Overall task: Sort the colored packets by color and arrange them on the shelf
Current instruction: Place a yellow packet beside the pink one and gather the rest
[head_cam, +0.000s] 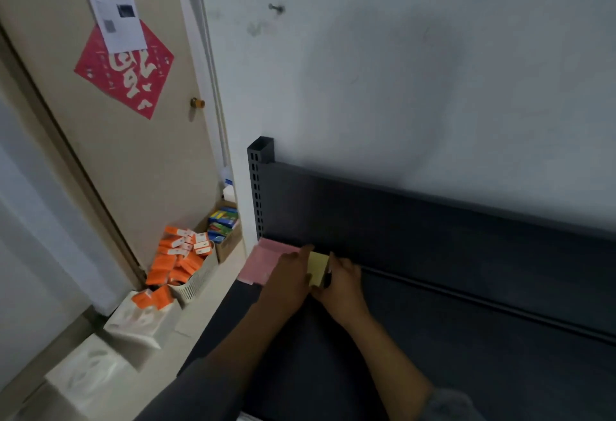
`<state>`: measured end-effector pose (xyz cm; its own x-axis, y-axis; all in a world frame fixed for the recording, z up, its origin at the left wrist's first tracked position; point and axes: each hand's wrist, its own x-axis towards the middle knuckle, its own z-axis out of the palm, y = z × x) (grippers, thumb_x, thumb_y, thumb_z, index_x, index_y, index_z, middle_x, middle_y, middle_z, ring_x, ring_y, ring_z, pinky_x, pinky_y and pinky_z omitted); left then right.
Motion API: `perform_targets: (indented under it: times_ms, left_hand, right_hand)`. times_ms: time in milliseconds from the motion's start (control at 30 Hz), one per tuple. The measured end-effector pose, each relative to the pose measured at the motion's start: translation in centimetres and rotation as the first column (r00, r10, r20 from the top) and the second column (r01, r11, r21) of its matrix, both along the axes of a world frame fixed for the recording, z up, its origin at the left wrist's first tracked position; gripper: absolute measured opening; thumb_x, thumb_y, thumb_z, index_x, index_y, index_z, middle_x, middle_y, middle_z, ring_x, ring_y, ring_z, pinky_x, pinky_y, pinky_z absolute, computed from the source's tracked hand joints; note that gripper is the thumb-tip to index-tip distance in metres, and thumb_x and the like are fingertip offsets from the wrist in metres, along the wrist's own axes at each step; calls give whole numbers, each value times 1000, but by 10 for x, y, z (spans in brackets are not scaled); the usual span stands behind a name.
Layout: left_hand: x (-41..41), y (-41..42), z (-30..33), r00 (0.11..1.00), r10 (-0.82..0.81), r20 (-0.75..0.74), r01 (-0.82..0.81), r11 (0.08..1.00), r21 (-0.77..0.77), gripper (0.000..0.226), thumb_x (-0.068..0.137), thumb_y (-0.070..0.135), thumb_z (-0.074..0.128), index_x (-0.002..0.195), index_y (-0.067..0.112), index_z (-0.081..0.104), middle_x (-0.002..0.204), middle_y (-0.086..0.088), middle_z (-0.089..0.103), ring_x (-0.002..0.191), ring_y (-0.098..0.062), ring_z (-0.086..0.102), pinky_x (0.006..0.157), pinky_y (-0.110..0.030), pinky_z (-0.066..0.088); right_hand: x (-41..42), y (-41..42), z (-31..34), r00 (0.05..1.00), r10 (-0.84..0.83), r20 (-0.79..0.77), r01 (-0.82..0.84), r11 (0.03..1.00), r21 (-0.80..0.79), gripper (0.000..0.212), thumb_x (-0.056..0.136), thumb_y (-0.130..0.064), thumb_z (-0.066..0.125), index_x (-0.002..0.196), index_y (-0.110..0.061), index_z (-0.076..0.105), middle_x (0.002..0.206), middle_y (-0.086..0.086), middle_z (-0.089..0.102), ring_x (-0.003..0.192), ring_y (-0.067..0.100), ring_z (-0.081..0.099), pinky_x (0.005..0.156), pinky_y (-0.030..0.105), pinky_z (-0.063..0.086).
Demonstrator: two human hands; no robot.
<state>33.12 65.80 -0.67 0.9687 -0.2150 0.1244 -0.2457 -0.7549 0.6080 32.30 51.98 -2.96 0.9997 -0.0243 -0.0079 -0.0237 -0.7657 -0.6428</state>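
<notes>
A pale yellow packet (pixel 317 268) stands on the black shelf (pixel 466 337), against its dark back panel. My left hand (pixel 289 282) lies along the packet's left side and my right hand (pixel 343 282) along its right side, so both hands hold it between them. Pink packets (pixel 265 259) lie at the shelf's far left end, right beside my left hand. My left hand covers their right edge.
On the floor to the left, a white basket (pixel 196 282) overflows with orange packets (pixel 176 260). Behind it a cardboard box (pixel 226 237) holds blue and green packets. White tissue packs (pixel 140 320) lie nearer. A closed door (pixel 116 154) stands on the left.
</notes>
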Motion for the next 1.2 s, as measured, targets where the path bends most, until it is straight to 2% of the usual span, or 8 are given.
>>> perform_targets:
  times_ms: [100, 233, 333, 433, 633, 733, 900, 1200]
  left_hand:
    - [8, -3, -3, 999, -53, -8, 53, 998, -39, 26, 102, 16, 47, 125, 16, 60, 114, -3, 68, 102, -16, 64, 91, -29, 50]
    - [13, -4, -11, 996, -87, 8, 87, 996, -32, 26, 103, 12, 46, 118, 15, 66, 112, 0, 68, 102, -16, 65, 85, -18, 44]
    - [17, -4, -12, 993, -114, 38, 115, 993, -19, 28, 104, 13, 45, 123, 15, 66, 117, 1, 67, 106, -14, 63, 92, -20, 45]
    - [18, -5, -12, 995, -98, 26, 97, 995, 22, 32, 100, 12, 52, 131, 14, 59, 129, -4, 58, 119, -24, 55, 101, -31, 44]
    - [14, -16, -7, 963, -176, 205, 154, 981, 120, 44, 85, 25, 68, 129, 28, 60, 128, 0, 58, 112, -21, 51, 91, -32, 46]
    - [9, -31, -11, 943, -235, 237, 217, 971, 97, 47, 83, 22, 72, 129, 26, 62, 125, 0, 58, 113, -22, 51, 95, -33, 44]
    - [-16, -73, -14, 906, -307, 292, 306, 951, 51, 39, 90, 26, 68, 129, 24, 60, 124, 0, 55, 115, -21, 49, 99, -32, 40]
    - [-76, -163, -8, 810, -430, 398, 466, 885, 7, 23, 97, 31, 62, 117, 20, 65, 121, 3, 53, 111, -17, 49, 91, -35, 44]
  right_hand:
    - [-2, 1, -4, 997, -39, 71, 41, 999, -32, 53, 86, -26, 73, 136, -15, 58, 138, 9, 53, 130, 32, 42, 106, 27, 34]
    - [-6, -1, -8, 990, -77, 120, 84, 995, -53, 48, 90, -26, 71, 135, -14, 61, 139, 10, 53, 127, 30, 39, 108, 28, 35]
    - [-7, 3, -7, 985, -93, 144, 99, 994, -38, 43, 91, -23, 70, 133, -15, 63, 135, 10, 55, 123, 29, 40, 107, 32, 38]
    - [-9, 3, -7, 985, -96, 142, 103, 994, -39, 43, 91, -16, 67, 134, -16, 61, 137, 9, 52, 121, 27, 41, 101, 25, 37]
    - [-26, -13, -2, 958, -184, 218, 185, 983, 14, 36, 92, -7, 61, 126, -18, 63, 130, 6, 56, 117, 18, 45, 100, 21, 39]
    - [-46, -27, 0, 922, -271, 275, 265, 962, 61, 37, 95, -4, 59, 129, -17, 62, 127, -2, 55, 112, 5, 41, 97, 9, 35]
    - [-82, -54, -5, 864, -416, 285, 396, 909, 127, 39, 99, -15, 56, 138, -19, 57, 131, 0, 60, 121, 13, 50, 103, 35, 48]
    - [-156, -130, 15, 730, -596, 335, 565, 801, 195, 37, 102, -18, 55, 138, -14, 55, 132, 3, 57, 118, 11, 51, 104, 24, 42]
